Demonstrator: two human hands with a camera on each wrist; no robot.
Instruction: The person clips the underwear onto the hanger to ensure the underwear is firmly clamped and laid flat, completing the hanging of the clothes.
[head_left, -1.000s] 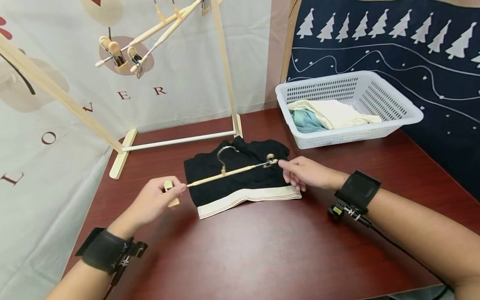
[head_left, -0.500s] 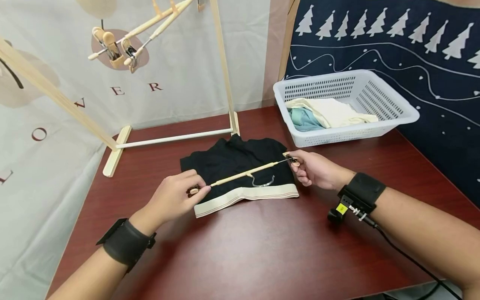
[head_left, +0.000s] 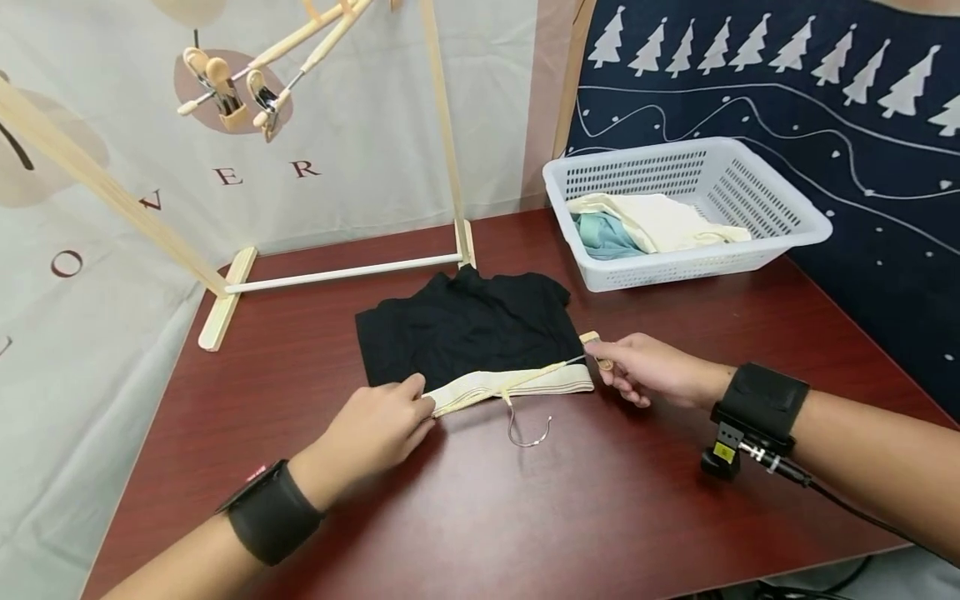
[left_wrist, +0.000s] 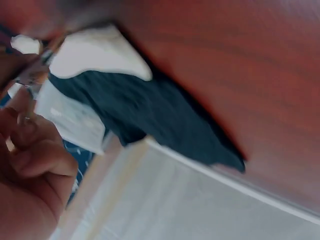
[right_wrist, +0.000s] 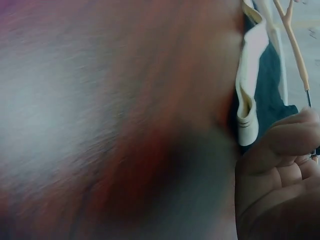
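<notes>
Dark red wooden tabletop (head_left: 600, 517): left hand (head_left: 375, 429) & right hand (head_left: 648, 367) each pinch an end clip of slim wooden clip hanger (head_left: 525, 379), lying along cream waistband of black shorts (head_left: 465, 329). Clips apparently not on waistband yet; hanging on rack left.

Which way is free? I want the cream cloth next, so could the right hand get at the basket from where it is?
Probably yes. The right hand lies near the basket, whose top is open, with bare table between; it pinches the hanger, though.
</notes>
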